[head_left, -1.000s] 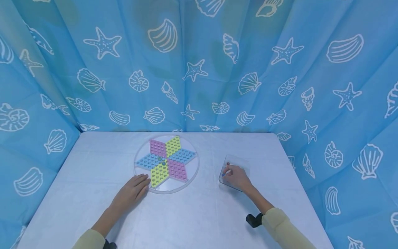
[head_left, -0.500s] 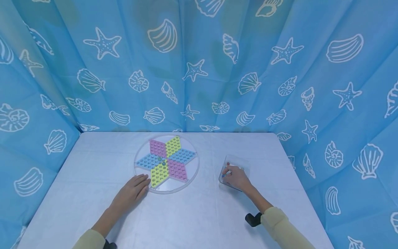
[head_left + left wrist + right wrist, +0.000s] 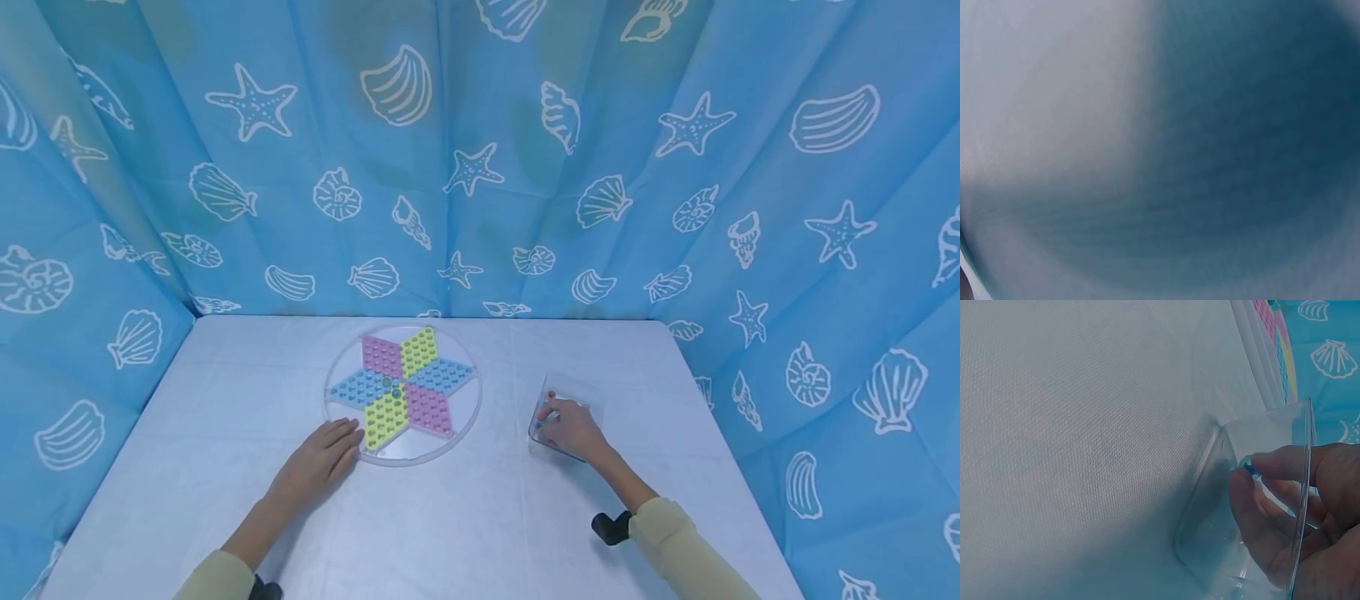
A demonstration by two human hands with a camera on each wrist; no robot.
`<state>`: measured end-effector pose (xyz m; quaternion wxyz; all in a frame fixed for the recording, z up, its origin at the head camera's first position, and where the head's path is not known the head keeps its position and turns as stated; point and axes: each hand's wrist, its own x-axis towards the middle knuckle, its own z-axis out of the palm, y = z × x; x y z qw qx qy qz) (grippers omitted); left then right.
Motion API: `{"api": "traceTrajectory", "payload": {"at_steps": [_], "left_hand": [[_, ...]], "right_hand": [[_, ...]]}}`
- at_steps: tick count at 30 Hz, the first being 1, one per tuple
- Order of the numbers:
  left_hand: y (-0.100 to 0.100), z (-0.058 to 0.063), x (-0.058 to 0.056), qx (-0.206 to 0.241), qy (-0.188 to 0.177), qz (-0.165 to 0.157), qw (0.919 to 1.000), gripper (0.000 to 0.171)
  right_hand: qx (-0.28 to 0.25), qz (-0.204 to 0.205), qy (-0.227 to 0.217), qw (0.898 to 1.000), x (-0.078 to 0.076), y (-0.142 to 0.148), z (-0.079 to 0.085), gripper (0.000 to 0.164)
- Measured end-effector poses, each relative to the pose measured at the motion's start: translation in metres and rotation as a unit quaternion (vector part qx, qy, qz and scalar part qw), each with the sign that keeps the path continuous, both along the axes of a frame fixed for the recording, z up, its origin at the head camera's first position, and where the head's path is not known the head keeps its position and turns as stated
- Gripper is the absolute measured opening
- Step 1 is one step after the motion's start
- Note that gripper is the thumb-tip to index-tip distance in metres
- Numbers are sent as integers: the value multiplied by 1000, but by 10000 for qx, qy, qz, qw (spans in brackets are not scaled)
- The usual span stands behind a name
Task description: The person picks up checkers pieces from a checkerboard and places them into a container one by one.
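A clear open box (image 3: 596, 398) stands right of the table's middle, and my right hand (image 3: 573, 430) reaches into it. Seen from the right wrist, its thumb and a finger pinch a small clear-and-blue marble (image 3: 1249, 465) inside the box wall. Near the box's far left corner shows a reddish marble (image 3: 551, 394), apart from the fingers. My left hand (image 3: 318, 462) lies palm down on the table, fingers extended to the rim of a round Chinese checkers board (image 3: 465, 429). Two greenish marbles (image 3: 396, 392) sit near the board's centre.
A white cloth (image 3: 465, 533) covers the table. Behind and at both sides hangs a blue curtain (image 3: 495, 225) printed with shells and starfish. The left wrist view is blurred, showing only pale cloth and a dark shadow (image 3: 1260, 137).
Inside the box, the right fingers have shifted only slightly around the blue marble. The left hand stays at the board's rim. The head view has moved a touch.
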<state>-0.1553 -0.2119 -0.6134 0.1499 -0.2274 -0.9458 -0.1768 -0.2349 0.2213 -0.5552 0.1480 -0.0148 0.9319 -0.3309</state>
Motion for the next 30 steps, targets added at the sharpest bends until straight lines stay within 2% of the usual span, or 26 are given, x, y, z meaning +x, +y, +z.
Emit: {"api": "traceTrajectory", "payload": {"at_steps": [14,20,30], "left_hand": [[1,2,0,-12,-8,-4,10000,36],[0,3,0,-18,58,-65,10000,36],[0,3,0,-15,113,-91,9999,36]], "right_hand": [[66,-27,96,9999,-3,5,9,21],[-90,-184,74,9998,-4,8,23,20],[-321,-262,339,9986,-6,12,52,19]]}}
